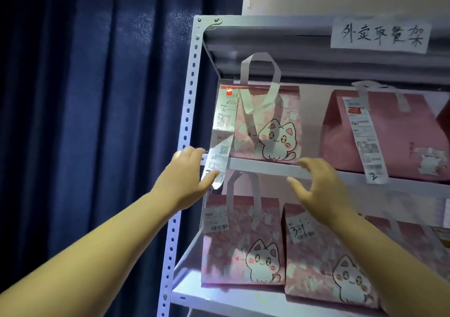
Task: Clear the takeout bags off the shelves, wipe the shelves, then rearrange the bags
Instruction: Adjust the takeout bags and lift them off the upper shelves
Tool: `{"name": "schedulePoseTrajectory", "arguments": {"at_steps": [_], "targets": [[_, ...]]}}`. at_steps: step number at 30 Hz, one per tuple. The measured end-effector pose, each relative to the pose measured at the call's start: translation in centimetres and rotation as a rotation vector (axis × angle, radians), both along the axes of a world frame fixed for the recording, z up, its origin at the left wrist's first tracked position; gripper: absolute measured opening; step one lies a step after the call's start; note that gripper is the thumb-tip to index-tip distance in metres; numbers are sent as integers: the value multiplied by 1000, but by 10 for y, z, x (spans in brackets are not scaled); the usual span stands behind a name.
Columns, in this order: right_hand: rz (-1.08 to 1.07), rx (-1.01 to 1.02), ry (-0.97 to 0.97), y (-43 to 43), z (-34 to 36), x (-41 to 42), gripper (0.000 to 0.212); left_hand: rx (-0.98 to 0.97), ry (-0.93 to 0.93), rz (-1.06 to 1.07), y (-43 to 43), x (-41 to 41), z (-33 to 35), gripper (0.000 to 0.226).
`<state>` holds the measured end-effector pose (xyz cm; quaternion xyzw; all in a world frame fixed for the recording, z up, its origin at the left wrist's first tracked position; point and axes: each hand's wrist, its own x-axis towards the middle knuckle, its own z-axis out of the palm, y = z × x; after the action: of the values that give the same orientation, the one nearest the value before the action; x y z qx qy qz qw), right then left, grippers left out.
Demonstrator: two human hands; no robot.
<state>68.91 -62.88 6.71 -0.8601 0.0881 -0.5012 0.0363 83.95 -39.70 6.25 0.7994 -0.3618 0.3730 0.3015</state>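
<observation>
Both hands up at the upper shelf (258, 167); takeout bags sit on 2 shelves.

We note 2 bags on the upper shelf: a pink cat bag (270, 131) at the left end, handles upright, with a long receipt (222, 131) hanging past the shelf edge, and a plain pink bag (387, 131) to its right with a slip marked 2. Below stand 2 more cat bags side by side, left one (243, 246) and right one (323, 268). All are closed, so we cannot tell the contents. Our left hand (187, 170) is spread beside the rack's post (188, 107), thumb at the receipt's tail; contact unclear. Our right hand (316, 187) is spread and holds nothing, in front of the shelf edge. A blue curtain (85, 122) hangs left; a handwritten sign (379, 34) is on top.
</observation>
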Motion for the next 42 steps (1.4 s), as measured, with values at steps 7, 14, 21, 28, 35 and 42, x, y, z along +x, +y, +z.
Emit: {"name": "schedulePoseTrajectory", "arguments": {"at_steps": [7,14,21,28,35,42], "targets": [[-121,146,-16,-33,29,67,82,27,112,-45,-48,69,36,76],[-148,269,13,-64,40,96,71,15,224,-84,-64,106,49,13],[-31,254,-38,-78,50,97,34,-18,173,-189,-73,109,50,13],[30,268,-112,-87,51,98,36,-37,112,-268,-70,106,48,29],[2,168,-136,-83,49,101,35,-113,98,-215,-63,109,46,35],[-3,-74,-417,-73,49,78,19,-271,-255,-46,-50,85,57,41]]}}
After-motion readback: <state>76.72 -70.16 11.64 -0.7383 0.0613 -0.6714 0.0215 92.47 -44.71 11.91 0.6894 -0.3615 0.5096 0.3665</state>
